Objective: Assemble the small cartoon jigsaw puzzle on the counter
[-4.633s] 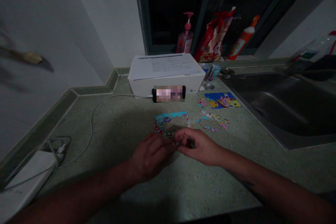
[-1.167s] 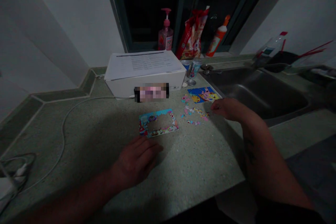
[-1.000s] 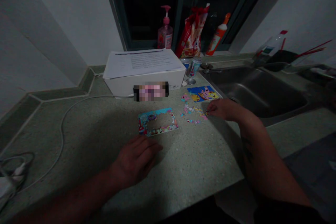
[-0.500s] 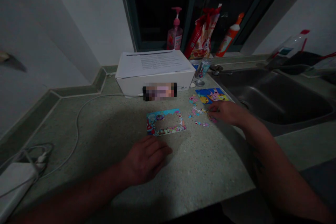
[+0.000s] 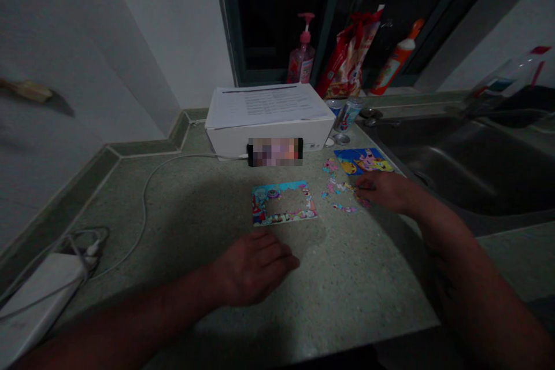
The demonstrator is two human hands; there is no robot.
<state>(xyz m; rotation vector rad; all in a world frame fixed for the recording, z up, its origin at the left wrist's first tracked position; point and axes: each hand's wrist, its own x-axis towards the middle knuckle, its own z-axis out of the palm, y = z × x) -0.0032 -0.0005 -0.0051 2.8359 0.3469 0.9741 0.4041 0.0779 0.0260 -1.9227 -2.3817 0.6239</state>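
A partly assembled jigsaw puzzle (image 5: 284, 219) lies flat on the counter, its colourful border joined around a bare middle. Just below it rests my left hand (image 5: 260, 269), palm down, fingers loosely curled together and nothing visible in them. Loose puzzle pieces (image 5: 343, 187) are scattered to the right of the border. Over the right side of these pieces is my right hand (image 5: 385, 189), fingertips drawn together and pointing left; whatever they hold is too small to make out. Behind that hand lies a blue cartoon picture card (image 5: 358, 159), close to the sink edge.
A white box (image 5: 271, 133) with a printed sheet on top stands at the back, a blurred-out phone (image 5: 275, 152) leaning on it. A cable (image 5: 145, 202) runs left to a white device (image 5: 43, 295). Cans (image 5: 348, 115) stand beside the sink (image 5: 459, 170).
The view has turned slightly left, so the scene sits further right in the picture. Both hands stay in nearly the same places by the puzzle and the loose pieces.
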